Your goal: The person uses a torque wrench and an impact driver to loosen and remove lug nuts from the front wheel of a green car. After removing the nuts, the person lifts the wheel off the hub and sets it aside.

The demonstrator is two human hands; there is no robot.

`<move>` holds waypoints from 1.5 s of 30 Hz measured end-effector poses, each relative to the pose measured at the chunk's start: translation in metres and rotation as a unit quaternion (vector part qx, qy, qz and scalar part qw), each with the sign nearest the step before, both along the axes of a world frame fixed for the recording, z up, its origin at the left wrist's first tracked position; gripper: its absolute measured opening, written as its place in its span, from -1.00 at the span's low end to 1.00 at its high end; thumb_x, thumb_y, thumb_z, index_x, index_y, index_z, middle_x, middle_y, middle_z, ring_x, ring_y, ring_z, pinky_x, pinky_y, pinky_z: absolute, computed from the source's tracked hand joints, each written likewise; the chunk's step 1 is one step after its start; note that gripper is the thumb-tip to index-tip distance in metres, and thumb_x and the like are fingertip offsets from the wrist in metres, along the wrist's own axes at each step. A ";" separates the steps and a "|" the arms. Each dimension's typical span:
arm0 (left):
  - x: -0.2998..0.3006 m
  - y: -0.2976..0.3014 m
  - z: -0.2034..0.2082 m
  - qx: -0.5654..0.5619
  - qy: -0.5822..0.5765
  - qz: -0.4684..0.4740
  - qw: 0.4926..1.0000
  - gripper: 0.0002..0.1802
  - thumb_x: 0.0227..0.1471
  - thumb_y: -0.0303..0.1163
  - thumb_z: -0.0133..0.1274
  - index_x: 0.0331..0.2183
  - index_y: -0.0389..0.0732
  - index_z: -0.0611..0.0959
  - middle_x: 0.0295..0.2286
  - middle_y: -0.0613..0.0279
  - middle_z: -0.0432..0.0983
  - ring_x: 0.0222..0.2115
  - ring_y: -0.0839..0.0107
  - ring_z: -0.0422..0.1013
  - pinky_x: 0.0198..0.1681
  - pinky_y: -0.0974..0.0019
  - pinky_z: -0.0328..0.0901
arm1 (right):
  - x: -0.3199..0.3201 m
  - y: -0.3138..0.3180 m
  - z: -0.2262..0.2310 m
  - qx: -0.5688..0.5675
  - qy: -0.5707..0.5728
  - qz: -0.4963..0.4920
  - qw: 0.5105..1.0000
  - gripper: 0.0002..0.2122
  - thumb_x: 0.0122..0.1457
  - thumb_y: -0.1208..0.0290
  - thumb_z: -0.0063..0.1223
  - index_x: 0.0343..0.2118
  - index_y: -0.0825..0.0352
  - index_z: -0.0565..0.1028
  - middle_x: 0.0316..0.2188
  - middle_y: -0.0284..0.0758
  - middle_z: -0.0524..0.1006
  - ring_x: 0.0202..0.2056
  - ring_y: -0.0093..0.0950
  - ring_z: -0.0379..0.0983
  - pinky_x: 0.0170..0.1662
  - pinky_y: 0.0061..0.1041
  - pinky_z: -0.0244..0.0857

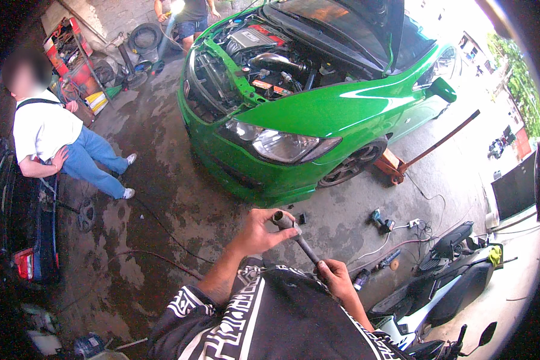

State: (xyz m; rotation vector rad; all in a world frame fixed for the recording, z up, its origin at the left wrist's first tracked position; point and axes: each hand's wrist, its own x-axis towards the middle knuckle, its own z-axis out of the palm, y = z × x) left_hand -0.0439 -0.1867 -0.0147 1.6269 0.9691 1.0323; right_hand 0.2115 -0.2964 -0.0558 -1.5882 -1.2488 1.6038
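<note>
A dark metal socket wrench is held in front of my chest, slanting from upper left to lower right. My left hand closes round its upper end, where a deep socket shows its round mouth. The thumb presses along the socket's side. Lower down, my right hand grips the handle, hiding its far end. Beyond my hands stands a green car with its hood raised and the engine bay exposed.
An orange floor jack sits by the front wheel. A cordless power tool, cables and an angle grinder lie on the floor at right, near a motorcycle. One person stands left; another is behind the car's front.
</note>
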 end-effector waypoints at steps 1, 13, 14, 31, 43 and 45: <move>-0.001 0.000 -0.001 -0.010 0.002 -0.004 1.000 -0.75 -0.13 -0.43 0.35 -0.32 -0.23 0.68 -0.43 0.29 0.63 -0.37 0.54 0.51 -0.23 0.40 0.38 | 0.000 0.000 0.000 0.008 0.009 -0.001 1.000 -0.65 0.30 0.19 -0.03 -0.47 0.42 0.46 -0.62 -0.52 0.33 -0.52 -0.67 0.19 -0.47 -0.55 0.10; 0.001 -0.007 -0.023 -0.155 -0.183 -0.022 0.971 -0.66 -0.03 -0.43 0.30 -0.18 -0.33 0.63 -0.29 0.21 0.60 -0.27 0.51 0.50 -0.18 0.36 0.41 | 0.000 0.000 0.004 0.032 0.007 -0.009 0.999 -0.66 0.29 0.23 -0.02 -0.49 0.44 0.44 -0.62 -0.49 0.34 -0.50 -0.67 0.19 -0.46 -0.52 0.11; -0.001 -0.007 -0.022 -0.164 -0.181 -0.035 0.969 -0.67 0.00 -0.41 0.27 -0.17 -0.33 0.63 -0.29 0.20 0.60 -0.27 0.50 0.51 -0.18 0.36 0.41 | 0.001 0.000 0.004 0.033 -0.002 0.003 0.999 -0.66 0.29 0.22 -0.03 -0.49 0.43 0.42 -0.61 -0.51 0.34 -0.49 -0.68 0.19 -0.46 -0.54 0.10; -0.011 -0.006 -0.029 -0.363 -0.288 -0.227 0.857 -0.60 0.31 -0.23 -0.21 -0.31 -0.38 0.55 -0.49 0.16 0.52 -0.41 0.34 0.48 -0.21 0.27 0.36 | 0.006 0.001 0.002 -0.015 0.042 0.000 0.999 -0.65 0.31 0.16 -0.05 -0.48 0.37 0.43 -0.60 -0.54 0.32 -0.51 -0.68 0.18 -0.45 -0.57 0.10; -0.012 -0.010 -0.013 -0.072 0.059 -0.047 0.995 -0.76 0.07 -0.28 0.19 -0.38 -0.29 0.68 -0.53 0.25 0.57 -0.47 0.44 0.48 -0.34 0.35 0.34 | 0.009 0.000 0.000 -0.048 0.045 -0.003 0.998 -0.65 0.33 0.18 -0.06 -0.45 0.41 0.45 -0.57 -0.56 0.34 -0.48 -0.70 0.19 -0.42 -0.57 0.12; -0.009 -0.009 -0.010 0.186 0.188 0.007 0.964 -0.78 0.03 -0.31 0.23 -0.41 -0.31 0.68 -0.49 0.21 0.60 -0.46 0.44 0.50 -0.34 0.33 0.35 | 0.009 0.000 0.001 -0.055 0.048 -0.007 0.997 -0.65 0.33 0.18 -0.06 -0.45 0.41 0.45 -0.57 -0.56 0.35 -0.47 -0.71 0.20 -0.41 -0.57 0.12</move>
